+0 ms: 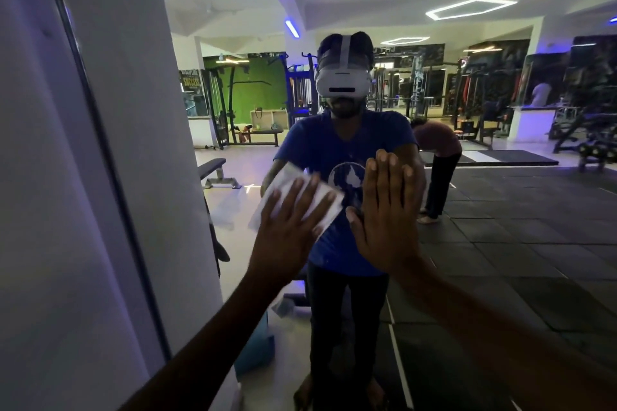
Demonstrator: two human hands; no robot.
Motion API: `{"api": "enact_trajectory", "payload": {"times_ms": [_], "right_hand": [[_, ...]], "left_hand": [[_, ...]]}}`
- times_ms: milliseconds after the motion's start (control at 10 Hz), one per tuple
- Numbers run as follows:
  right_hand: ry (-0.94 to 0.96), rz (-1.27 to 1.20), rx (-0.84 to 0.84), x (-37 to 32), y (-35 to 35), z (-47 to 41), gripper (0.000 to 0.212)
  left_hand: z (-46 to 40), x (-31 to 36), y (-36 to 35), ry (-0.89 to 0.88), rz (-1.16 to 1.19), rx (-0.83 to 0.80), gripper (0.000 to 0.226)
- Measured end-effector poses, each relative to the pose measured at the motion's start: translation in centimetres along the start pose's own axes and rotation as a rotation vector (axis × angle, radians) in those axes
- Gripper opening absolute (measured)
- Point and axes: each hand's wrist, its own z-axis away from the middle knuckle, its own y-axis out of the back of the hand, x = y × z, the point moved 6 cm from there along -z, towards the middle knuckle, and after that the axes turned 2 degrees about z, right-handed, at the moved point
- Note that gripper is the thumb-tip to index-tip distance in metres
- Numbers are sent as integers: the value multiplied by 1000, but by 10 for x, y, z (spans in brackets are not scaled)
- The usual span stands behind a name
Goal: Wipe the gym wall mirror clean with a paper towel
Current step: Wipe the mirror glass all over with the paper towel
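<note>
A dark mirror frame (pixel 100 150) ran down the left edge. The left hand (pixel 287 227), fingers spread, pressed a white, blurred paper towel (pixel 320 200) flat against the mirror (pixel 500 210). Just beside it, the right hand (pixel 387 217) lay flat on the glass, fingers together. Bare glass stretched widely rightward.

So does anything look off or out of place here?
Nothing stands out. The left hand presses a paper towel flat against the mirror, and the right hand rests open on the glass beside it. The towel looks blurred, so its condition is unclear.
</note>
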Motion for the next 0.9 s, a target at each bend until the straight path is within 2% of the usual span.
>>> {"api": "enact_trajectory", "payload": {"times_ms": [100, 200, 300, 400, 500, 600, 700, 800, 900], "right_hand": [[-29, 8, -25, -7, -1, 2, 81], [98, -20, -36, -37, -6, 14, 80], [129, -51, -33, -61, -12, 19, 81], [164, -110, -50, -86, -25, 20, 79], [164, -89, -43, -87, -34, 22, 82], [153, -46, -25, -90, -38, 27, 83], [60, -39, -41, -108, -37, 31, 85], [36, -20, -50, -117, -38, 34, 85], [40, -11, -59, -117, -46, 38, 85]], "left_hand": [[44, -66, -3, 180, -80, -1, 65], [62, -169, 27, 822, -6, 207, 66], [55, -167, 32, 1129, 84, 344, 79], [36, -54, 0, 630, 93, 176, 69], [49, -65, -9, 202, 94, 62, 66], [74, -169, 17, 656, 173, 364, 60], [76, -150, 16, 1033, 125, 489, 73], [72, -67, -22, 548, 125, 211, 65], [79, -136, -24, 238, 936, 244, 59]]}}
